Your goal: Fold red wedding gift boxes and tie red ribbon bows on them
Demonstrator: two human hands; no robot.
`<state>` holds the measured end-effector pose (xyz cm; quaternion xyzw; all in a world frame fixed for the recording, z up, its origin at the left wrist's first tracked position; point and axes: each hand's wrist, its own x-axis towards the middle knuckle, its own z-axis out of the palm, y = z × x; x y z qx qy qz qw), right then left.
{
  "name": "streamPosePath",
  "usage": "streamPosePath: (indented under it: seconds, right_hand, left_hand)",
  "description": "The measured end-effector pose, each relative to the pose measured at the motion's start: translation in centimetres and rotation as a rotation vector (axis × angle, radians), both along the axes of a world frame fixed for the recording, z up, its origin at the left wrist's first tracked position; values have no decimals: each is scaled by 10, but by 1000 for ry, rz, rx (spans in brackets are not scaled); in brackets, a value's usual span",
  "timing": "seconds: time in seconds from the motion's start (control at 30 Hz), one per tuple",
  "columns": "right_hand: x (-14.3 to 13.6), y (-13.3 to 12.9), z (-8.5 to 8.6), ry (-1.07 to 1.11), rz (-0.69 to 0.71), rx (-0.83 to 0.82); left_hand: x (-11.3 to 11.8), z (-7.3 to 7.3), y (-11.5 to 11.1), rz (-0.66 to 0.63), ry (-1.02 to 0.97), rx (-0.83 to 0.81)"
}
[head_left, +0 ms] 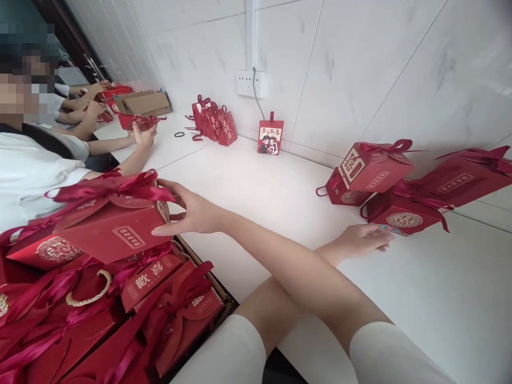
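My forearms cross, so my right hand [190,210] reaches to the left and my left hand [362,240] to the right. The right hand grips the end of a red gift box [100,229] with a ribbon bow, thumb in front and fingers behind. That box rests on top of a pile of similar boxes. My left hand lies low over the white table with its fingers curled. By its fingertips shows a small blue-patterned piece [394,230], too small to name. A red box with a round gold emblem [404,220] stands just beyond it.
A carton [226,301] full of red boxes stands at front left. More ribboned boxes [376,168] are stacked at right. Small red bags [216,122] and a couple card [271,137] stand by the wall. Co-workers' hands [144,136] handle red boxes near cardboard [146,103].
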<state>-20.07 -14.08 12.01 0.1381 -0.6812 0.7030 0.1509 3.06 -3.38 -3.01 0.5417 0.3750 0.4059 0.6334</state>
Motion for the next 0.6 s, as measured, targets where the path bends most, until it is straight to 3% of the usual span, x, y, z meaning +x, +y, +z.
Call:
streamPosePath:
  seconds: [0.13,0.23,0.4,0.6]
  right_hand:
    - [60,0,10,-53,157,12]
    - [90,-7,-4,-12,177,211]
    - [101,-14,-27,-31,122,409]
    - [103,-19,-24,-93,100,451]
  left_hand:
    - [1,6,-3,-12,93,31]
    - [3,6,-1,-3,112,31]
    - [4,-1,5,-14,97,75]
    - [4,-5,11,8,50,68]
